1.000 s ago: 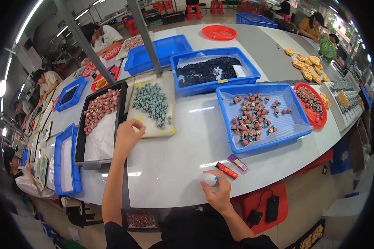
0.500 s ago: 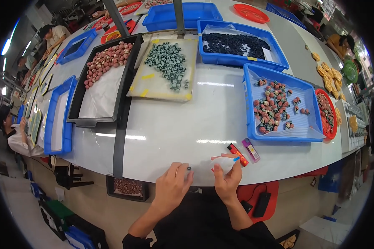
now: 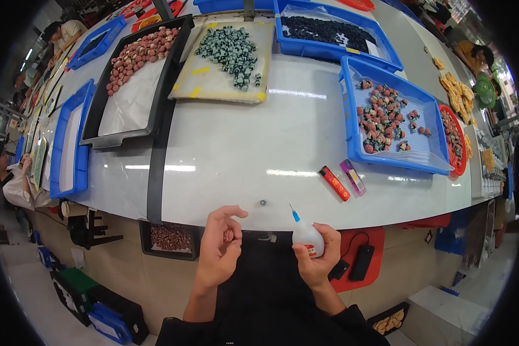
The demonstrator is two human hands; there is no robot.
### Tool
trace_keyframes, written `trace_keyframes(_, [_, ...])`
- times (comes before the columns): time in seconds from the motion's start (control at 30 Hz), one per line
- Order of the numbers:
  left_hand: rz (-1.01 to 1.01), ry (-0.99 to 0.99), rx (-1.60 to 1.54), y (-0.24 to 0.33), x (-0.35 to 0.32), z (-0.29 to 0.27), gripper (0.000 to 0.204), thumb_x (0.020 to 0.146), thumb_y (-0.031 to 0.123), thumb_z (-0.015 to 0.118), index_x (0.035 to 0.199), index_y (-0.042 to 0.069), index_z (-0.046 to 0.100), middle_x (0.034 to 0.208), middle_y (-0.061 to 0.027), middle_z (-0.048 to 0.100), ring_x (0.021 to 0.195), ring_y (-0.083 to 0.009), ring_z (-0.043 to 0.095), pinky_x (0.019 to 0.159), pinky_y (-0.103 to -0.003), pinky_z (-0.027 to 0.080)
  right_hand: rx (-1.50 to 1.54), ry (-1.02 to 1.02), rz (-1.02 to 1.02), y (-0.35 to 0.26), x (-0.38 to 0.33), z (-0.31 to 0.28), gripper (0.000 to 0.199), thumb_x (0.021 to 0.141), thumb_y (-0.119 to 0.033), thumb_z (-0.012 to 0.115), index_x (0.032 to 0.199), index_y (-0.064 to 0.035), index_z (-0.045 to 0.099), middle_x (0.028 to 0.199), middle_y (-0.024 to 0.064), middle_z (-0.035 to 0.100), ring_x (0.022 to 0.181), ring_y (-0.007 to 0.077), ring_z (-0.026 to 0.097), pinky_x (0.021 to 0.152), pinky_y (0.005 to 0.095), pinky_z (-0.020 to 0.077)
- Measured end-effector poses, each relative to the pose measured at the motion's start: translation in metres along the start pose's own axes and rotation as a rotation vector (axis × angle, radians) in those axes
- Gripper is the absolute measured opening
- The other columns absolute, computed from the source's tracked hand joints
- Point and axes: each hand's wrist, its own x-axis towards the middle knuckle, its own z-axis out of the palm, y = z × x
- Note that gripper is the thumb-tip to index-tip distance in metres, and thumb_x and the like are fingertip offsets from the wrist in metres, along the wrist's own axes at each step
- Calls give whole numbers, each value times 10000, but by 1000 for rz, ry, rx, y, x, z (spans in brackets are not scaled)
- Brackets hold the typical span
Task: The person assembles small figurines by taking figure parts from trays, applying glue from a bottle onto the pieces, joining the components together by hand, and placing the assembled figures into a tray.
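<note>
My left hand (image 3: 216,254) is at the table's front edge, fingers curled around a small pink bumpy ball (image 3: 229,235). In my right hand (image 3: 320,256) is a white squeeze glue bottle (image 3: 307,239), its blue-based needle tip pointing up and slightly left. A small dark green bead-like piece (image 3: 263,202) stands alone on the white table (image 3: 225,155), just beyond and between my hands. Farther right, a red lighter (image 3: 334,183) and a purple lighter (image 3: 353,177) lie side by side.
Pink balls fill part of a black tray (image 3: 118,139); green pieces lie on a yellow-taped board (image 3: 179,86). A blue tray (image 3: 395,163) at right holds pink-and-green figures. Another blue tray (image 3: 328,55) holds dark pieces. Co-workers sit at left and far right.
The dark green piece has left my left fingers and stands on the table; a pink ball is now in that hand. My right hand has turned the bottle needle-up. The view has shifted.
</note>
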Motion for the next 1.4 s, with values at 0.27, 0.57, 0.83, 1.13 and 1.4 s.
trace_keyframes(0.27, [115, 17, -91, -11, -7, -3, 291, 901, -40, 437, 1189, -29, 406, 1070, -110, 506, 918, -161, 534, 838, -310, 455, 21, -13, 94, -9, -12, -3, 414, 780, -129, 682, 1116, 24, 492, 1003, 93, 526, 844, 146, 538, 744, 251, 443])
trace_keyframes(0.57, [13, 22, -377, -22, -12, -14, 240, 944, 197, 554, 1031, -26, 562, 1044, -166, 610, 793, -151, 582, 709, -270, 492, 135, -164, -174, -4, -6, -11, 474, 703, -36, 750, 1102, 24, 500, 802, 141, 616, 617, 186, 615, 523, 257, 469])
trace_keyframes(0.83, [8, -4, -423, -18, -9, -5, 237, 911, 159, 602, 1067, -18, 575, 1093, -178, 590, 808, -160, 570, 732, -286, 485, 141, -232, -165, -9, -1, -11, 452, 708, -37, 735, 1098, 21, 514, 792, 128, 608, 626, 171, 597, 535, 246, 451])
trace_keyframes(1.13, [-13, -91, -214, -14, -9, -10, 258, 881, 55, 597, 1120, -44, 593, 1059, -146, 584, 791, -149, 567, 720, -268, 485, 93, -301, -138, -12, 5, -11, 451, 708, -58, 736, 1099, 11, 523, 741, 113, 598, 594, 144, 566, 524, 232, 427])
trace_keyframes(1.4, [-26, -131, -7, -10, -12, 2, 320, 947, 183, 542, 1151, -59, 587, 930, -109, 607, 752, -126, 568, 692, -249, 472, -16, -58, -171, -35, 8, -11, 434, 718, -139, 711, 1052, 42, 501, 894, 121, 550, 648, 137, 549, 538, 234, 438])
